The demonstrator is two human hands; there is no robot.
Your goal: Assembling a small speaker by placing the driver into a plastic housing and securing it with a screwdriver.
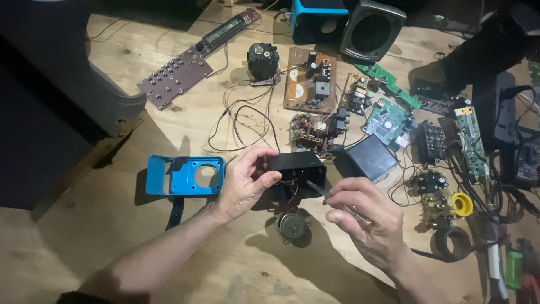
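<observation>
Over the wooden floor, hands clamped: left on black housing, right on screwdriver.

Hands working on a small black plastic speaker housing

The left hand is gripping the housing; the right hand is poking a clear-handled screwdriver inside.

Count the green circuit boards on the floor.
3. A long narrow green board lies below the grey speaker, a squarish green board below it, and a long upright green board at right. Cables may hide others.
</observation>
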